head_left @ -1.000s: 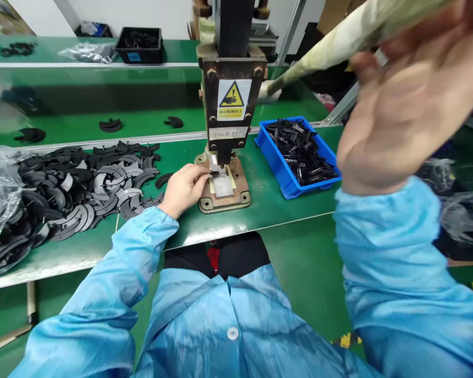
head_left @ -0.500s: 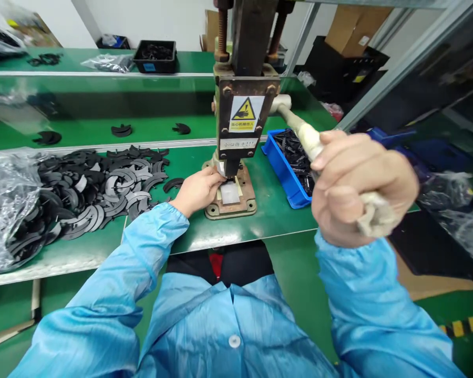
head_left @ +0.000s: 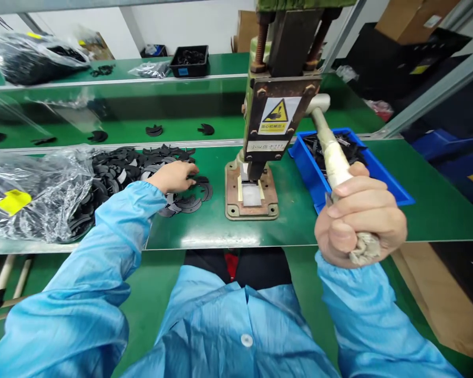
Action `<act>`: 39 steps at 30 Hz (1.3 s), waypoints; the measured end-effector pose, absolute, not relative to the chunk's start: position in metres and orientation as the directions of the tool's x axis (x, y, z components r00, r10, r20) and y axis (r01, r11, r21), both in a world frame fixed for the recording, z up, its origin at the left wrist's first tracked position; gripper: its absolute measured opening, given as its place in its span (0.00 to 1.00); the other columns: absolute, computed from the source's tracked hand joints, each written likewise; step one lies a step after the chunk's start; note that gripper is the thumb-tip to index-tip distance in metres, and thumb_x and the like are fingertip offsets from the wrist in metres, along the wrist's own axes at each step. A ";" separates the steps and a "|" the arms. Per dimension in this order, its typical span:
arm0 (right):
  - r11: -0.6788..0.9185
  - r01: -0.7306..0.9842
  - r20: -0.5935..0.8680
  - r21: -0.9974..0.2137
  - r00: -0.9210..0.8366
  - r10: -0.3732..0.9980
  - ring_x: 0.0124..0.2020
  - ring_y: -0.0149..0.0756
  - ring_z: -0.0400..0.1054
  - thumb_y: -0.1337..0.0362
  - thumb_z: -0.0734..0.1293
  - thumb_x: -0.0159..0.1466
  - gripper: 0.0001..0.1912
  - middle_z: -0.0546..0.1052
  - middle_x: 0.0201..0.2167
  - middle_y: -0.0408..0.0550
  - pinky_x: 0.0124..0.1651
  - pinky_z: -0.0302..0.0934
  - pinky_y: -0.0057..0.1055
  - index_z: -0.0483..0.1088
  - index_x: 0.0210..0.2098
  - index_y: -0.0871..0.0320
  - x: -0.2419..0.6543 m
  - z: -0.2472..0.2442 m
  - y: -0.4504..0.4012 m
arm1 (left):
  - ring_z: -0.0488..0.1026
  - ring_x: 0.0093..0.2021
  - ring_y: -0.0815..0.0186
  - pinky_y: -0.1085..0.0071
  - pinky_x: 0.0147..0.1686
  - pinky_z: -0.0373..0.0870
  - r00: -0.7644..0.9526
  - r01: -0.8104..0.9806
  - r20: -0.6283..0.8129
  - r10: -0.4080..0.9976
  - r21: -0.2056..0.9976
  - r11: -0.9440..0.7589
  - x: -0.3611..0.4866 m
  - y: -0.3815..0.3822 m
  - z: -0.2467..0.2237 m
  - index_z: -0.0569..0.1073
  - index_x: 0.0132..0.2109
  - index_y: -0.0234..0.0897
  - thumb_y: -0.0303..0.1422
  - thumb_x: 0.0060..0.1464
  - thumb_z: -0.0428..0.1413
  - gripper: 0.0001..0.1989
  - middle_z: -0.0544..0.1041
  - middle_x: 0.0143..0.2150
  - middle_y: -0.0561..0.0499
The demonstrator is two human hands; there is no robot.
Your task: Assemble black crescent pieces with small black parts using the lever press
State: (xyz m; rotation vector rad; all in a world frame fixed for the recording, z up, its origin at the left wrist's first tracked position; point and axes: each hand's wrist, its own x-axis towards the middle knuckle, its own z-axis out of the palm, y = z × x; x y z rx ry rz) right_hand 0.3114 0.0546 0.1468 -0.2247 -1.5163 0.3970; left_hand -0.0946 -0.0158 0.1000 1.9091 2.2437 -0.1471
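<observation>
My right hand (head_left: 360,218) is wrapped round the pale, tape-covered lever (head_left: 331,147) of a hand press (head_left: 278,121). My left hand (head_left: 175,177) is over the near right part of a pile of black curved pieces (head_left: 122,165). Its thumb and forefinger are apart at the pieces, and the other fingers are partly hidden. The dark ram (head_left: 255,171) of the press reaches down close to its base plate (head_left: 236,210). A small dark strip shows under the ram, too small to name, beside a pale block (head_left: 252,195).
Right of the press stands a blue bin (head_left: 305,173) with black parts. A clear plastic bag (head_left: 43,194) lies against the pile at left. Several black pieces sit behind the metal rail, and a black bin (head_left: 189,71) is on the back shelf.
My left hand has left the press base and moved left to the pile. My right hand still grips the lever, now lower. The view has turned left.
</observation>
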 end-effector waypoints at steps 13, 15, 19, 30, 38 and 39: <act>0.920 -0.071 0.923 -0.384 0.008 0.386 0.34 0.44 0.73 0.42 0.72 0.64 0.21 0.66 0.20 0.41 0.63 0.72 0.70 0.65 0.24 0.46 0.312 0.146 0.055 | 0.80 0.59 0.48 0.61 0.57 0.75 -0.090 0.990 -0.405 0.910 0.065 0.127 -0.085 0.011 0.097 0.76 0.69 0.40 0.42 0.56 0.65 0.34 0.81 0.63 0.39; 0.922 -0.066 0.924 -0.382 0.004 0.383 0.34 0.43 0.73 0.42 0.71 0.64 0.22 0.66 0.20 0.41 0.62 0.72 0.71 0.64 0.25 0.47 0.312 0.147 0.054 | 0.82 0.55 0.50 0.62 0.54 0.76 -0.061 0.984 -0.447 0.892 0.122 0.128 -0.084 0.014 0.099 0.76 0.69 0.40 0.42 0.55 0.66 0.35 0.82 0.59 0.40; 0.921 -0.081 0.924 -0.382 0.000 0.383 0.34 0.42 0.73 0.45 0.71 0.65 0.21 0.68 0.21 0.41 0.63 0.72 0.71 0.65 0.24 0.48 0.311 0.149 0.052 | 0.81 0.51 0.54 0.64 0.53 0.76 -0.025 0.986 -0.461 0.887 0.133 0.097 -0.082 0.016 0.099 0.73 0.72 0.42 0.40 0.56 0.65 0.36 0.79 0.61 0.41; 0.928 -0.098 0.933 -0.360 -0.005 0.361 0.36 0.42 0.74 0.47 0.71 0.67 0.20 0.69 0.22 0.41 0.64 0.72 0.69 0.65 0.25 0.48 0.311 0.149 0.053 | 0.79 0.45 0.57 0.62 0.50 0.76 0.015 0.973 -0.438 0.899 0.215 0.088 -0.085 0.023 0.093 0.76 0.64 0.41 0.45 0.50 0.67 0.35 0.75 0.61 0.40; 0.930 -0.221 0.954 -0.294 -0.013 0.299 0.41 0.37 0.76 0.54 0.75 0.66 0.17 0.72 0.25 0.38 0.68 0.71 0.62 0.67 0.27 0.51 0.313 0.144 0.061 | 0.72 0.33 0.62 0.68 0.32 0.61 -0.074 0.924 -0.307 0.949 0.336 0.181 -0.087 0.000 0.096 0.69 0.40 0.42 0.49 0.49 0.69 0.22 0.77 0.36 0.52; 0.928 -0.227 0.954 -0.294 -0.014 0.299 0.41 0.37 0.76 0.54 0.75 0.66 0.17 0.72 0.26 0.38 0.68 0.70 0.62 0.67 0.27 0.52 0.313 0.144 0.061 | 0.71 0.32 0.62 0.68 0.32 0.60 -0.086 0.920 -0.289 0.953 0.345 0.187 -0.086 -0.005 0.095 0.67 0.38 0.43 0.50 0.51 0.68 0.22 0.75 0.33 0.53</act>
